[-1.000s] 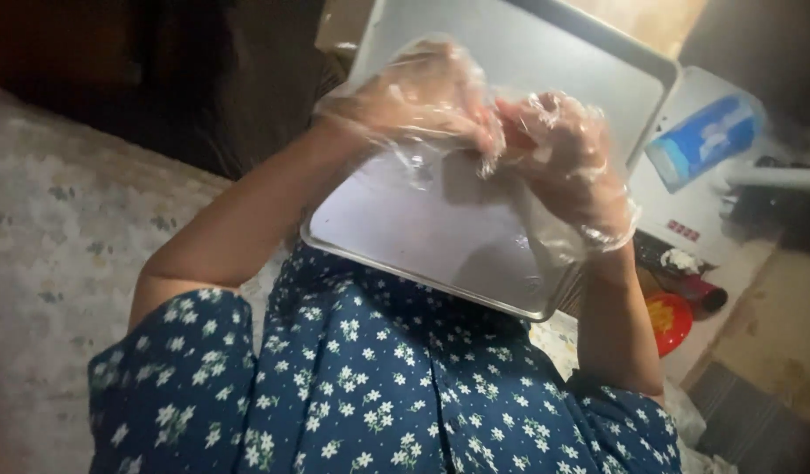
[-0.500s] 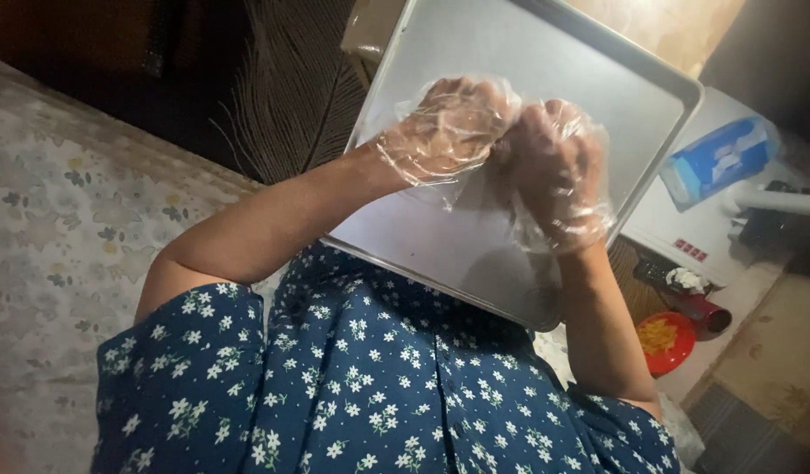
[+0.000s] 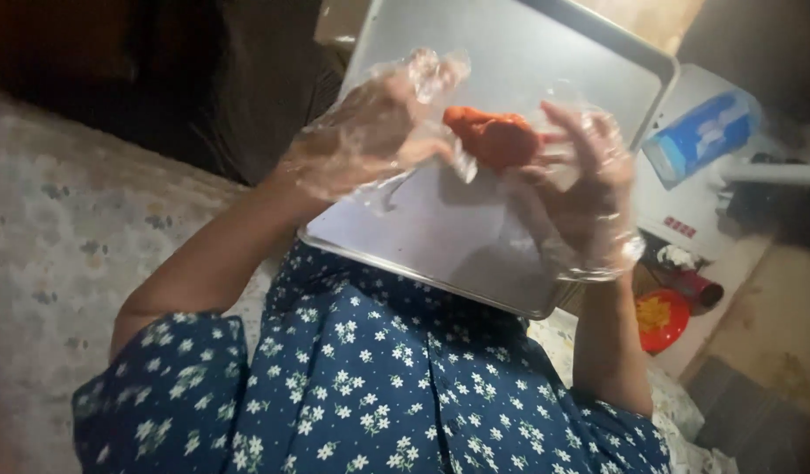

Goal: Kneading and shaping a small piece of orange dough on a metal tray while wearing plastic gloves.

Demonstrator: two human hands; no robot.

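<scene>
**Hands part, lump shows**

Both gloved hands have drawn apart since a moment ago, baring an orange lump (image 3: 494,136). Left hand (image 3: 370,140) is loosely curled beside it; right hand (image 3: 585,189) grasps it with fingertips. Beneath lies a bare metal tray (image 3: 440,237); beyond, a blue packet (image 3: 703,132).

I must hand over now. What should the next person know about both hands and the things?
Left hand: in a loose clear glove, open, fingertips touching the orange lump.
Right hand: gloved too, fingers up, holding the lump from the other side.
The lump is above the metal tray, not on it. The tray rests by the lap and looks bare.
Done: lump is in hand. Left: nothing lies on the tray yet.
</scene>
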